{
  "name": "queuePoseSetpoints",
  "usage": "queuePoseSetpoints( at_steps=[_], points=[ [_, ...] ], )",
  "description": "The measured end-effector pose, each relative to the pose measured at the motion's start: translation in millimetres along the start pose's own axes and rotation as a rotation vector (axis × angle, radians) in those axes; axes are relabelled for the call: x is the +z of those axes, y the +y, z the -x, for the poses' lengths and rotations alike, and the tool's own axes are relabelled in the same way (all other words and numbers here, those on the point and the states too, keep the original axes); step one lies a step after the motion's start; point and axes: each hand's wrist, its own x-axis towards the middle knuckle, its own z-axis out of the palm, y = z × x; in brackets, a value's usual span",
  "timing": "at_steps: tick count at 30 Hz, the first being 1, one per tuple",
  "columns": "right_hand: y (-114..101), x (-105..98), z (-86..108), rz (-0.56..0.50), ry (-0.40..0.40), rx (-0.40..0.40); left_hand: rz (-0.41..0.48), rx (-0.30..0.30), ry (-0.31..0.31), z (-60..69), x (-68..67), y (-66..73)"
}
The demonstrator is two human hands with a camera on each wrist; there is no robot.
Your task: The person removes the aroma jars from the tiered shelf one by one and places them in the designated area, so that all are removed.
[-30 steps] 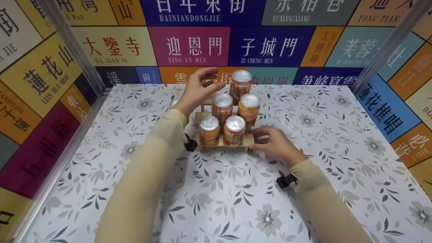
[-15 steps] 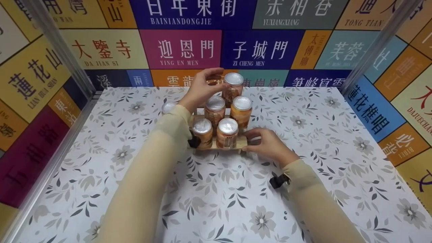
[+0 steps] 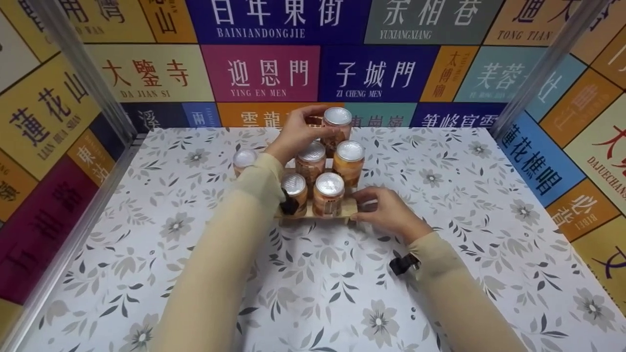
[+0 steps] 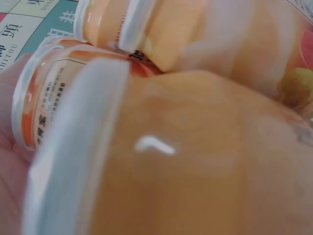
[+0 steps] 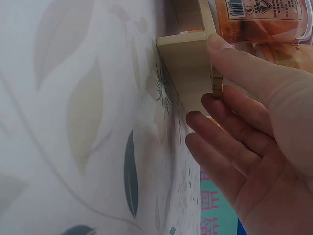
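Note:
My left hand reaches to the back of a stepped wooden stand. Its thumb and fingers curl round the rearmost fruit can, a clear orange-toned can with a silvery lid. Below it stand two more cans on the middle step, one amber can at the right. Two front cans, including a front right can, are on the lowest step. In the left wrist view a close can fills much of the picture. My right hand pinches the stand's right end between thumb and forefinger.
Another silver-lidded can is left of the stand, partly hidden by my left sleeve. A white leaf-patterned cloth covers the table. Colourful sign-printed walls rise behind and at both sides.
My left hand has moved slightly right and down, from beside the rearmost can to round it. My right hand keeps its place at the stand's end. The head view has shifted a little.

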Motion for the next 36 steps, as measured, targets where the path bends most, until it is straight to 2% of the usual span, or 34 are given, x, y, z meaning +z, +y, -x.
queuePoseSetpoints(
  at_steps=[8, 12, 16, 22, 28, 36],
  points=[
    [-2.1, 3.3, -1.6, 0.002, -0.002, 0.002, -0.029, 0.043, -0.001, -1.3, -1.7, -1.0],
    [-1.9, 3.7, -2.3, 0.01, -0.007, -0.028, -0.008, 0.065, 0.013, -0.3, -2.1, -2.6],
    [-0.9, 2.9, -2.0, 0.027, -0.002, -0.042, 0.021, 0.055, 0.033, 1.4, -1.8, -4.0],
    [-0.2, 2.0, -0.3, 0.0, -0.004, 0.002, 0.06, 0.023, 0.081, 4.5, -3.5, -7.6],
    [3.6, 2.0, 0.4, -0.019, 0.002, -0.011, 0.094, 0.022, 0.122, 8.8, -11.8, -12.4],
    [2.6, -1.2, 0.7, -0.024, -0.002, 0.003, 0.113, 0.049, 0.185, 13.7, -31.3, -14.6]
  ],
)
